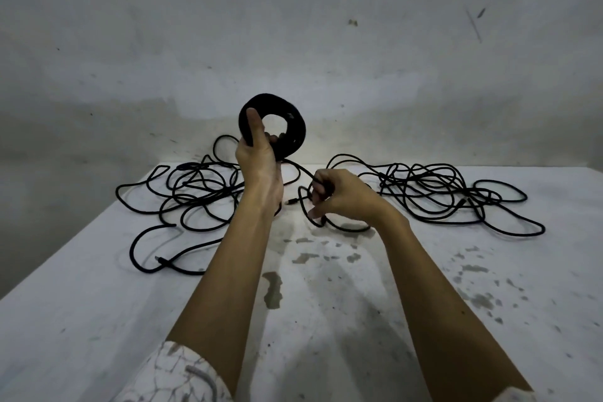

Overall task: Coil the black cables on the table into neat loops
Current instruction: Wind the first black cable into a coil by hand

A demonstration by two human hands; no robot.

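Sleeves sit closest, a white one with a crackle pattern at seven o'clock and a bit of another at five o'clock. Both bare arms reach up over the white table, which has grey worn patches in its paint. Far left, at nine o'clock, a loose black cable lies in a messy tangle on the table, with one end curling near eight o'clock. Next comes the left hand, lifted above the table near the middle. Its fingers are curled round a tight black coil, a thick ring held upright, with the thumb pressed flat along the ring's left side. One strand runs from the bottom of the coil down to the right hand, which is lower, just right of the middle. Its fingers are bent and pinch that strand, with the thumb pointing down. Far right, at three o'clock, a second loose black cable lies in a messy heap on the table. Behind everything stands a grey stained wall.
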